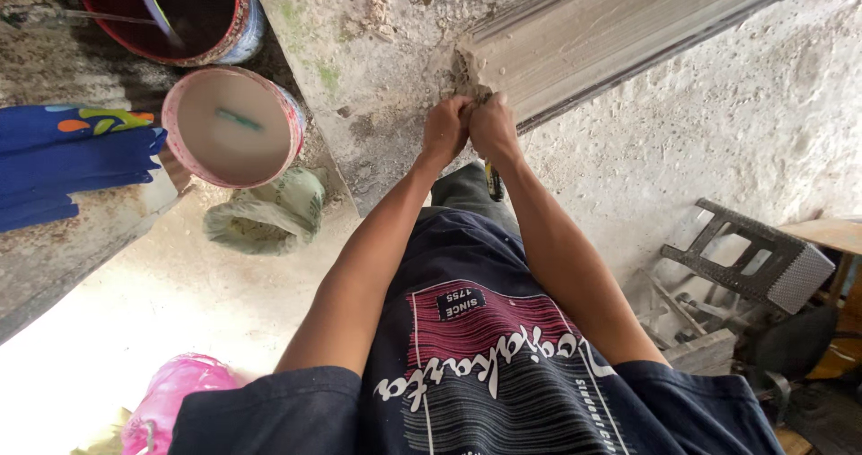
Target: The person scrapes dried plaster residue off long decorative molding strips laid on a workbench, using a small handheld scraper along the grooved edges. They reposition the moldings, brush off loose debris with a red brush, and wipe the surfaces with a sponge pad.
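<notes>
My left hand (pixel 446 130) and right hand (pixel 493 125) are pushed together, fingers curled tight around a lump of wet cement (pixel 469 91). The lump sits at the near end of the grey moulding (pixel 593 38) on the rough wall (pixel 745 123). I think I am pressing it into shape. Next needs slow, even pushing. A pink bucket (pixel 232 127) of grey mix sits far left.
</notes>
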